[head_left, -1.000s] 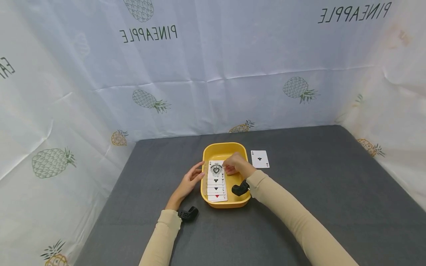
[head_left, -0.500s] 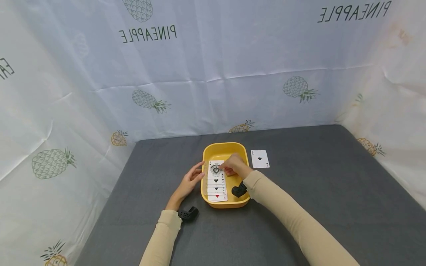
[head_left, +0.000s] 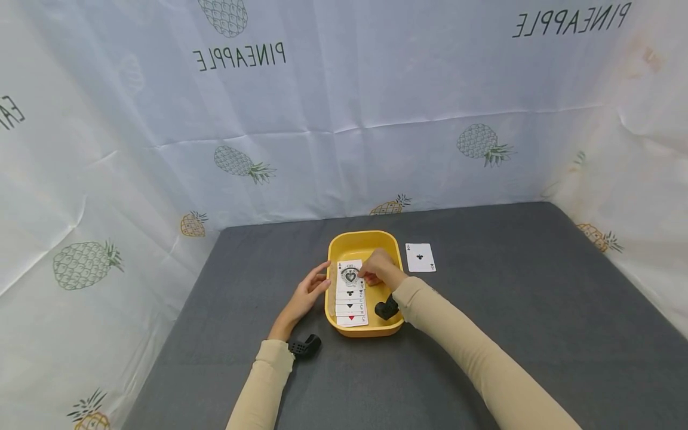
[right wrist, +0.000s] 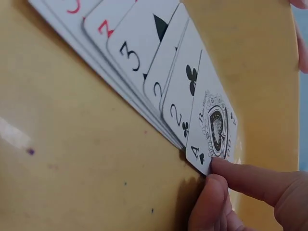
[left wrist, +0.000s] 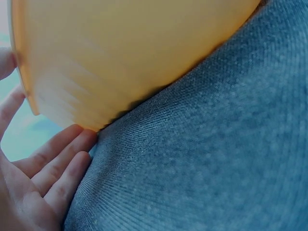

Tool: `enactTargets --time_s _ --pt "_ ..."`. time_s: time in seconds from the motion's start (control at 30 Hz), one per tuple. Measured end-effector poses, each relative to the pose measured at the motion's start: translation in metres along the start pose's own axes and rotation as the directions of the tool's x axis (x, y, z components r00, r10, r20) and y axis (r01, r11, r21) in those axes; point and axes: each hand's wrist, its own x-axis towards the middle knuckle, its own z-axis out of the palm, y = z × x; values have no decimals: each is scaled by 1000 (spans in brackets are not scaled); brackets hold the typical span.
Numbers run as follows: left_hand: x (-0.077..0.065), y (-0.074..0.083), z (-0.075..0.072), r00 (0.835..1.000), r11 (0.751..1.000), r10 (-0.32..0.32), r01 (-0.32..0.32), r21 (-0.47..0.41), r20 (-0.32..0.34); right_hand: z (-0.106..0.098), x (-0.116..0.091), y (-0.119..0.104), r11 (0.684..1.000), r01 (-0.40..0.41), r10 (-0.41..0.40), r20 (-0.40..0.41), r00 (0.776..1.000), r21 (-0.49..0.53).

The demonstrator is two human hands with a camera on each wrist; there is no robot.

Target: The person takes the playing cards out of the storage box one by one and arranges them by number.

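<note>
An overlapping column of playing cards (head_left: 352, 309) lies face up along the left side of a yellow tray (head_left: 365, 236). The ace of spades (right wrist: 219, 125) lies on top at the far end, partly covering a two of clubs (right wrist: 179, 103). With thumb and forefinger, my right hand (head_left: 378, 267) pinches the edge of that ace near its corner index. My left hand (head_left: 305, 297) is at the tray's left side. Its fingertips (left wrist: 86, 137) are at the outer wall low down, while other fingertips reach the rim.
An ace of clubs (head_left: 420, 257) lies face up on the dark grey tablecloth (head_left: 510, 286), just right of the tray. Behind the table hangs a white curtain (head_left: 344, 161) printed with pineapples. Black wrist cameras sit on both wrists.
My right fingertips first slid left over the ace of spades, then drew back slightly right and nearer, with the card's edge shifting a little. My left hand stays at the tray.
</note>
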Motion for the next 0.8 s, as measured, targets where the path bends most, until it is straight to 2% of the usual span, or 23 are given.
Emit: enactTargets --time_s 0.17,0.4,0.8 --pt "0 0 0 1000 1000 11 -11 0 5 -3 -2 0 999 -6 4 38 999 41" --pt "0 -1 0 1000 1000 6 -6 -9 6 -11 -8 3 994 18 -34 147 989 105" --pt "1 -3 0 1000 1000 21 -21 17 -2 -14 -14 -12 968 -30 -17 184 983 249"
